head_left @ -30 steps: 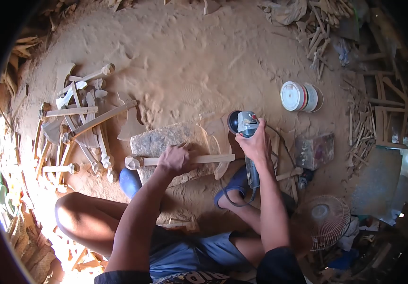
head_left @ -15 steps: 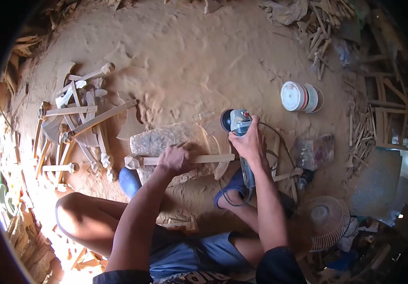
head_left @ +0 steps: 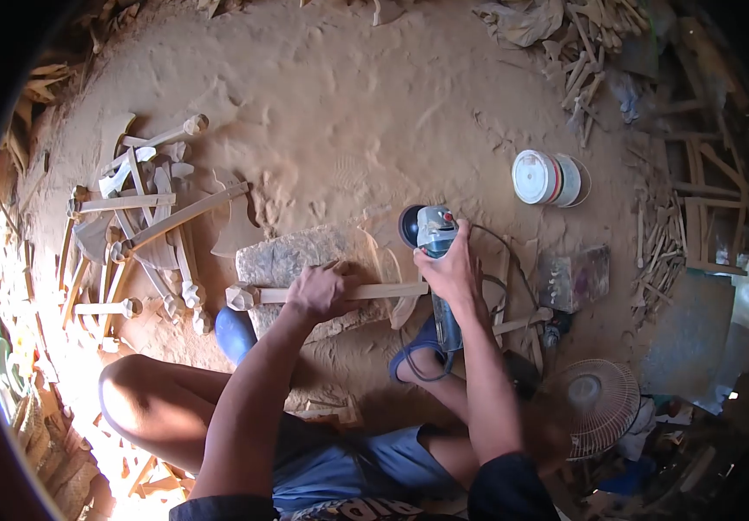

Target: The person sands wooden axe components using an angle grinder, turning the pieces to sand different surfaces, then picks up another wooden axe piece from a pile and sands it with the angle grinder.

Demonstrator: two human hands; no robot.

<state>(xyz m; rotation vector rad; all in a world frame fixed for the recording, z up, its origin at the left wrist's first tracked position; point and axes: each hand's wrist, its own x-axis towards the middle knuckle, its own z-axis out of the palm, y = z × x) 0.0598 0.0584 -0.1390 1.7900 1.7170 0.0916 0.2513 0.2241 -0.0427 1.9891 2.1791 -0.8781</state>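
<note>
Bucket, contents unclear, sits right of the grinder in the right hand

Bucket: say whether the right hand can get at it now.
Probably not: the right hand grips the grinder and would likely have to put it down before taking the bucket.

The axe handle is smooth, dull, bare wood, the block looks rough and bumpy, the grinder has a shiny metal-looking top, the bucket looks like smooth plastic, and the shorts are dull cloth.
</note>
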